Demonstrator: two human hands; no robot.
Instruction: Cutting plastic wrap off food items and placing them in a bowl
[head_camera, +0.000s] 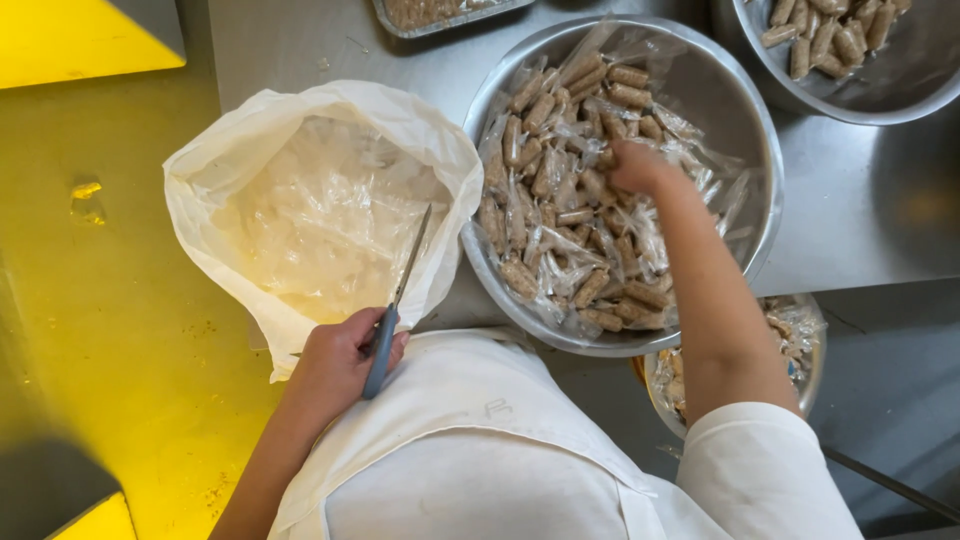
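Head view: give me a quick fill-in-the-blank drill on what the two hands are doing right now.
1. The left hand holds a pair of ____ with blue handles.
2. The right hand reaches into the large metal bowl full of brown ____ wrapped in clear plastic.
3. The white bag beside that bowl holds clear ____ scraps.
4. The smaller bowl at the top right holds rolls that are ____.

Missing words: scissors; rolls; plastic; unwrapped
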